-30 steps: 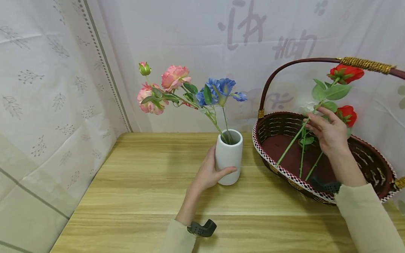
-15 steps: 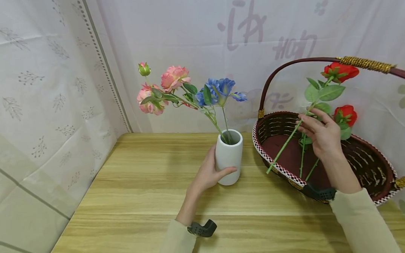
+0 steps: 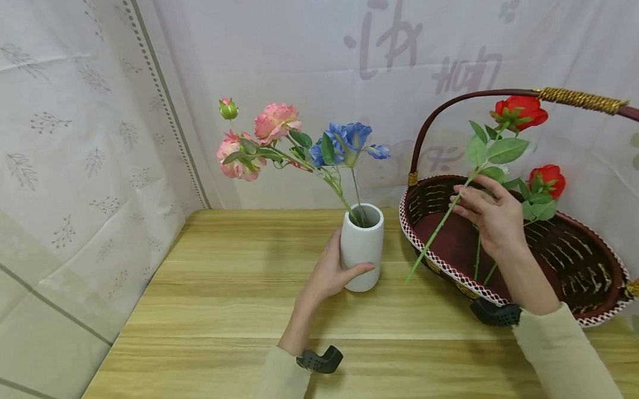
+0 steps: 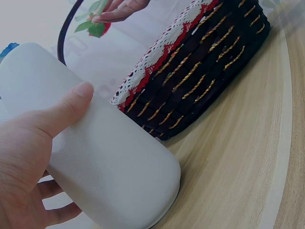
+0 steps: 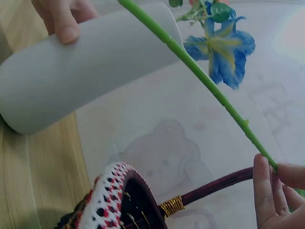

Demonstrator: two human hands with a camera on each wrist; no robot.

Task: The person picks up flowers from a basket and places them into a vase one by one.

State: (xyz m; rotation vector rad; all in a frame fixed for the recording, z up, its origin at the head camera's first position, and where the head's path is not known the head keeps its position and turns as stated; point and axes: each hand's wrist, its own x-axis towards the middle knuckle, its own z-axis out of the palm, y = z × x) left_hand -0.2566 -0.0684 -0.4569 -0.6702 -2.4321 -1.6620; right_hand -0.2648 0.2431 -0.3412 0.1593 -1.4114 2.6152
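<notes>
My left hand (image 3: 329, 269) grips the white vase (image 3: 362, 251) round its side, thumb across the front, and the vase stands upright on the table. Pink flowers (image 3: 276, 123) and a blue flower (image 3: 344, 143) lean out of its mouth. Over the basket (image 3: 429, 255), my right hand (image 3: 494, 213) pinches the green stem of a red rose (image 3: 520, 113). The bloom points up and right; the bare stem end (image 5: 157, 29) slants down past the basket's left rim. Another red rose (image 3: 546, 182) lies in the basket behind my right hand.
The basket's tall arched handle (image 3: 470, 96) rises behind the held rose. Lace trim runs along the rim (image 4: 157, 52). A white printed curtain (image 3: 291, 46) hangs behind the wooden table (image 3: 207, 323).
My right hand has moved left with the rose, and the stem end has passed from over the basket to outside its left rim. My left hand and the vase have stayed put.
</notes>
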